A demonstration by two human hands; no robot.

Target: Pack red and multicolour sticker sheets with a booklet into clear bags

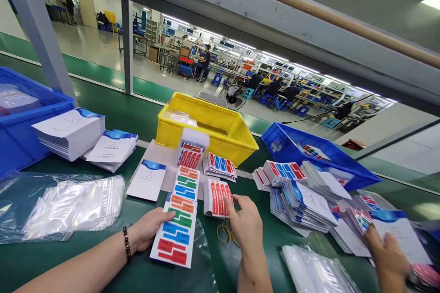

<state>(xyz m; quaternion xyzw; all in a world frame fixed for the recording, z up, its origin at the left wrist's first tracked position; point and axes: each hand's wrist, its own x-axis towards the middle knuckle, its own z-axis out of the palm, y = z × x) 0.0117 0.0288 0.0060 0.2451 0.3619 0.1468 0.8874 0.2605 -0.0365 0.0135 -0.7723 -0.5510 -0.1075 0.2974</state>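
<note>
My left hand (151, 228), with a beaded bracelet at the wrist, is closed on a sticker sheet (173, 233) of orange, green, blue and red labels. A blue-topped white edge shows beneath that sheet, perhaps a booklet. Just beyond lies a similar sticker sheet (186, 182). My right hand (245, 222) pinches the right edge of the red label sheets (216, 198), which lie in a stack; how many sheets it grips is hidden. Rubber bands (223, 233) lie beside it. Farther back are red-and-blue sticker sheets (220, 165) and a white booklet (147, 181).
A yellow bin (220, 135) stands behind, between two blue bins (318, 151). Booklet stacks (70, 132) and clear plastic bags (75, 206) lie left. More booklets (309, 203) and bags (316, 270) lie right, where another person's hand (388, 252) reaches in. A metal frame crosses above.
</note>
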